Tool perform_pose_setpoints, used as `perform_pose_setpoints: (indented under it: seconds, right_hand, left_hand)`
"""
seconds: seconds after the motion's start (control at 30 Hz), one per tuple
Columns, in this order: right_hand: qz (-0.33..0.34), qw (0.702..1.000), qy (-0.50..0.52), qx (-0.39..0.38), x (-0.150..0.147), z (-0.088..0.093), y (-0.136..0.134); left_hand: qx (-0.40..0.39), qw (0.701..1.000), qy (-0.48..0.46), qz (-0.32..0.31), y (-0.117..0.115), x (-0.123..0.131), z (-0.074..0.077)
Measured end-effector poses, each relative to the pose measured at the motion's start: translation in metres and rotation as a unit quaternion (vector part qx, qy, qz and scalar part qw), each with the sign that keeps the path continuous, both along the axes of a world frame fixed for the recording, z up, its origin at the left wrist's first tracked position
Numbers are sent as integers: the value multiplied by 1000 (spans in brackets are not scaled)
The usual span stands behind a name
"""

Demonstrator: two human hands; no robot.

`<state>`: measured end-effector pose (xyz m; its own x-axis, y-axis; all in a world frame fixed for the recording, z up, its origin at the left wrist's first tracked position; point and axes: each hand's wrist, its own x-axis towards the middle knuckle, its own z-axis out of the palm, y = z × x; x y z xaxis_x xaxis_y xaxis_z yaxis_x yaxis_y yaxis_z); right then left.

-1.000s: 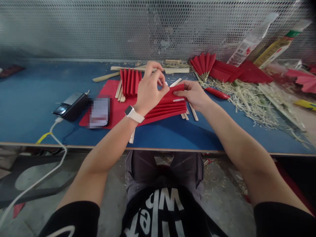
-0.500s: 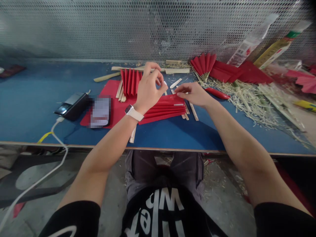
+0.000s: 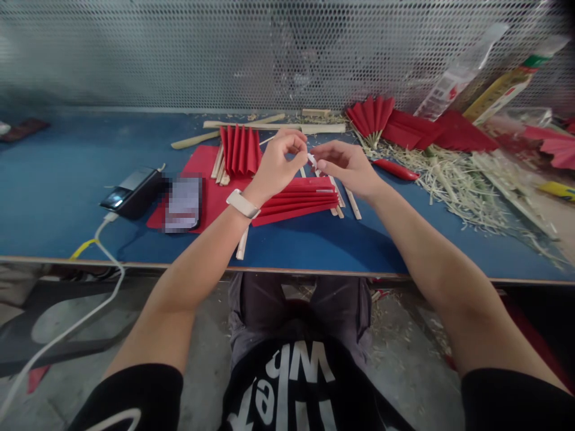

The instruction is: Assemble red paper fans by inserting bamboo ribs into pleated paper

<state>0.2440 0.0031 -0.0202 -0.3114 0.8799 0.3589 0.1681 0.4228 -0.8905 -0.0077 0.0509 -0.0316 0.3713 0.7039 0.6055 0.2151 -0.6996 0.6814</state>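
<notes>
Above the far edge of a pleated red paper (image 3: 294,202), my two hands meet. A small white piece (image 3: 312,160), perhaps crumpled paper or tape backing, shows between their fingertips. My left hand (image 3: 284,157) pinches at its left side, a watch on the wrist. My right hand (image 3: 347,164) has thumb and fingers closed around its other side. A short pale strip (image 3: 324,190) lies on the pleats. Thin wooden sticks (image 3: 353,205) extend from under and beside the paper. Left of my hands, a folded red fan (image 3: 240,149) rests beside more sticks.
A phone (image 3: 183,205) lies on red paper, with a black device (image 3: 132,193) and its white cable to the left. Behind on the right are another red fan (image 3: 371,118), a red-handled tool (image 3: 395,169), wood shavings (image 3: 458,185) and two bottles (image 3: 449,84).
My left hand has come down and right, and my right hand has lifted slightly off the red paper. Their fingertips now meet at the white piece.
</notes>
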Motion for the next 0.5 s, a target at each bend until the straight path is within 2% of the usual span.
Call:
perform_pose_setpoints:
  seconds: [0.17,0.23,0.3,0.37,0.4,0.43,0.5]
  right_hand:
    - [-11,996,26,-82,-12,6,-11]
    - [-16,995,34,-94,-2,12,-10]
    - [-2,994,47,-103,16,25,-11]
    - [68,990,40,-117,36,46,-16]
    - [140,981,10,-134,44,59,-20]
    - [227,960,-37,-159,50,72,-24]
    - [373,892,-142,-214,54,92,-34]
  left_hand:
    - [-17,1000,23,-10,-15,2,10]
    - [-29,999,29,-17,-16,-2,16]
    - [-25,998,54,-30,-16,-8,23]
    - [2,992,112,-53,-17,-16,30]
    - [19,986,152,-65,-19,-19,33]
    - [34,977,195,-74,-22,-21,36]
    - [47,955,280,-87,-30,-23,39]
